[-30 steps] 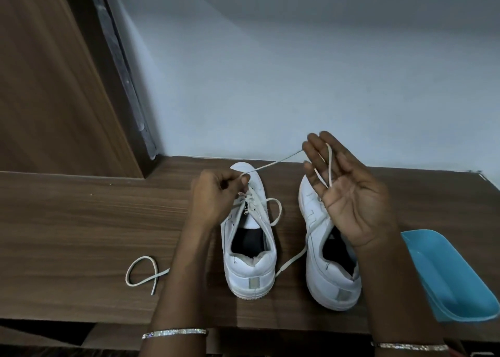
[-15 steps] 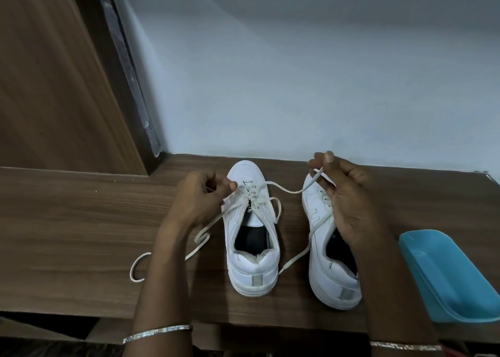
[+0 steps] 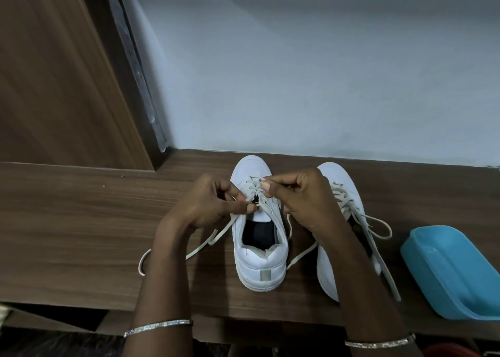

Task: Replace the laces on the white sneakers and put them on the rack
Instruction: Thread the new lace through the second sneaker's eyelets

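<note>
**Lacing Stage: First Sneaker, Eyelet Threading**

**Step in hand.** The work was judged to be at the threading stage. The first sneaker [image 3: 259,259] stood upright on the desk [image 3: 67,221], toe toward the wall [image 3: 297,72] and heel toward the person. Its lace [image 3: 205,244] crossed the forward part of the throat, and the rear eyelets appeared unlaced. One free end trailed across the desk to the left of the shoe. The other ran out on the right, between the two shoes. The second sneaker [image 3: 334,175] stood just beside the first, laced, with its ends lying loose. A blue tray [image 3: 446,270] lay near the desk's right end, apart from the shoes. No rack could be identified in view.

**Hand pose.** Both hands met above the eyelet rows, forearms entering from the near edge.
- The left hand [image 3: 205,202] had its fingers curled, its grip clamped on the lace at the left row.
- The right hand [image 3: 305,197] pinched a strand between thumb and forefinger at the upper crossings.

The fingers hid the exact eyelet being worked.

**Next move (judgement).** The pinched end would need feeding through the next open eyelet. The slack should then be drawn evenly on both sides while the shoe was kept steady. Tying and placement on the rack were not yet done.
</note>
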{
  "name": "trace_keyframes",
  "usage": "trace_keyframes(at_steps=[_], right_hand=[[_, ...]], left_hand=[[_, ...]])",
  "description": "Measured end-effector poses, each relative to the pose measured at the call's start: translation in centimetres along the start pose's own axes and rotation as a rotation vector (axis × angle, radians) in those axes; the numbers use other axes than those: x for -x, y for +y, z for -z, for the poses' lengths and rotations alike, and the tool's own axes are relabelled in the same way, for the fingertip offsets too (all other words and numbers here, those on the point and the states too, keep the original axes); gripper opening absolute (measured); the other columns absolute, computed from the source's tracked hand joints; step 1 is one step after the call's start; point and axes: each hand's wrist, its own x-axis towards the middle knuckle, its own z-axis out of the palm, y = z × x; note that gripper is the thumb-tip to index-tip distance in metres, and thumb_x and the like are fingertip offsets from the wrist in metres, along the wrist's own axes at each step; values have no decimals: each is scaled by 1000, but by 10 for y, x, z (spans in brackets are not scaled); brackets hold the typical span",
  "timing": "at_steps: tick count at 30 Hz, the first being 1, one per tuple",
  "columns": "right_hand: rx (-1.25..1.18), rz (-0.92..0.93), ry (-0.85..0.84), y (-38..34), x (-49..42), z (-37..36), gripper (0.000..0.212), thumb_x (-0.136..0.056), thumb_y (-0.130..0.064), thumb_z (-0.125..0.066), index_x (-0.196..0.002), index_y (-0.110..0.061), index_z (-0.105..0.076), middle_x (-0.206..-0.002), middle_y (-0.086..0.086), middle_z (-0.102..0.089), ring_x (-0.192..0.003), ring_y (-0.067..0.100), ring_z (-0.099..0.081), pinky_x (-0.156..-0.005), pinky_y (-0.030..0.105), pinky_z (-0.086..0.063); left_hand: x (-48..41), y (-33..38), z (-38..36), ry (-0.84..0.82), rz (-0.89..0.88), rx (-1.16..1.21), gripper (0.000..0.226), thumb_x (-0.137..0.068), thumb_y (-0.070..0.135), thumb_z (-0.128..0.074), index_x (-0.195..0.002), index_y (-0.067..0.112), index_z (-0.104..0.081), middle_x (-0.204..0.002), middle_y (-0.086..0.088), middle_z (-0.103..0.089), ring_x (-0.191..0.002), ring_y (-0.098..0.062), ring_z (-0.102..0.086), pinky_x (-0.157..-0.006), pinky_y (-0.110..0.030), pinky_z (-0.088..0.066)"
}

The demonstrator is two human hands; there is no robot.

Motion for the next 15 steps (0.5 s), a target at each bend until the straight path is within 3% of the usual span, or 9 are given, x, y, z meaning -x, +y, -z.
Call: trace_keyframes(at_steps=[3,5,6,9,15], right_hand=[[51,5,-36,1,0,-3,14,-87,-15,-79,-100,-17,-82,-79,-3,-78,-57,16,-64,-56,30,-53],[86,7,-54,0,0,-4,13,-85,-14,-81,-97,-19,-82,-84,-6,-79,-77,22,-74,-77,38,-60],[110,7,-64,0,1,-5,12,-83,-13,-81,-94,-19,-83,-84,-8,-79,-82,15,-74,-82,34,-59],[239,22,-95,-5,2,-5,9,-81,-13,-82,-84,-21,-84,-80,-16,-77,-82,1,-71,-79,25,-55],[392,79,-55,-5,3,-13,9,-72,-22,-77,-75,-29,-81,-74,-21,-73,-77,4,-69,-75,38,-58]], left_hand=[[5,2,1,11,96,132,20,-72,13,-87,-83,0,-78,-59,-7,-64,-45,-7,-45,-42,-15,-34],[7,3,1,8,155,183,16,-74,9,-85,-86,-1,-78,-65,-10,-67,-45,-7,-47,-39,-13,-32],[8,3,2,5,175,199,15,-75,8,-83,-87,0,-79,-64,-9,-68,-45,-6,-47,-38,-12,-32],[9,5,1,-1,201,224,9,-80,3,-78,-89,0,-77,-56,-2,-67,-42,-3,-48,-37,-11,-32],[9,4,2,3,223,244,4,-82,2,-76,-84,5,-77,-61,-3,-71,-44,-3,-50,-36,-11,-34]])
